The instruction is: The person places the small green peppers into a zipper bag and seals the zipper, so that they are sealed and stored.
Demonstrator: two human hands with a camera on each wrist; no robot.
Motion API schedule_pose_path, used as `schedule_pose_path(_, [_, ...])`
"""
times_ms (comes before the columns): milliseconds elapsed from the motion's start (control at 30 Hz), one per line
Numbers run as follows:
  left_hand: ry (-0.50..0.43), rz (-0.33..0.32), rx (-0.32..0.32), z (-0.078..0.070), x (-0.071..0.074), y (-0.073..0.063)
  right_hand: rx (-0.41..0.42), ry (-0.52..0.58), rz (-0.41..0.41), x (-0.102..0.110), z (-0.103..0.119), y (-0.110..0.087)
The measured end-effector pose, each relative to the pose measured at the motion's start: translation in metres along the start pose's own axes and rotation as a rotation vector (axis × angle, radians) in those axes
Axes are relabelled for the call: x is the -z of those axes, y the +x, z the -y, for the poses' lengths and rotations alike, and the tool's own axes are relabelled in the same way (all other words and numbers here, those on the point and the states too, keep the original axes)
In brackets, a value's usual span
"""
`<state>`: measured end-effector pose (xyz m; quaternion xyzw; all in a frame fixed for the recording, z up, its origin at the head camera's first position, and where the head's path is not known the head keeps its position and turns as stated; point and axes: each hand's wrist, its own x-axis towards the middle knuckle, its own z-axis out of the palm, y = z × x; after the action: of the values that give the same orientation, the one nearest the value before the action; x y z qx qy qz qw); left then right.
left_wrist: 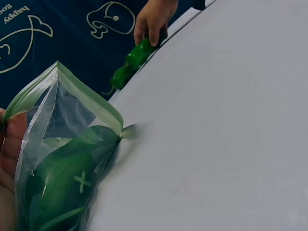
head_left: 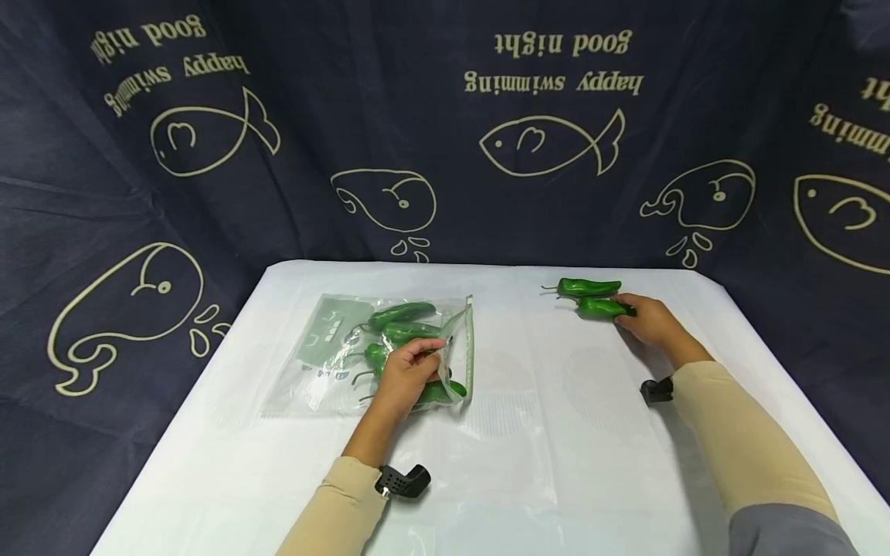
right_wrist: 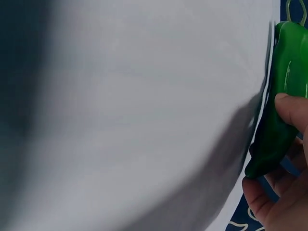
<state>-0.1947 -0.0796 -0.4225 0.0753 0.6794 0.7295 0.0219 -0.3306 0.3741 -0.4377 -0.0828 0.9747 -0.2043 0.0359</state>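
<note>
A clear zip bag (head_left: 292, 390) with a pale green zip strip (head_left: 470, 347) lies left of centre on the white table, several green peppers (head_left: 403, 313) inside it. My left hand (head_left: 403, 378) holds the bag near its mouth, which gapes toward the right. In the left wrist view, fingers (left_wrist: 10, 149) show at the side of the raised bag mouth (left_wrist: 91, 103). Over at the back right, my right hand (head_left: 647, 318) grips a green pepper (head_left: 601, 309) by its tip end, thumb on top in the right wrist view. Just behind it lies another green pepper (head_left: 589, 287).
The white table (head_left: 514, 471) ends at a dark blue cloth (head_left: 445, 224) printed with fish and whales. Black wrist cameras (head_left: 405, 482) sit on both forearms. White table surface lies between the bag and the two loose peppers.
</note>
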Motion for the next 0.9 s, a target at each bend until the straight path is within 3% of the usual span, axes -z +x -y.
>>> schedule_pose_path(267, [-0.003, 0.000, 0.004, 0.000, 0.000, 0.000, 0.026, 0.020, -0.020, 0.005, 0.009, -0.005])
schedule_pose_path(900, [-0.004, -0.004, -0.015, 0.000, 0.000, -0.001, 0.210, 0.036, -0.017, 0.008, 0.045, -0.009])
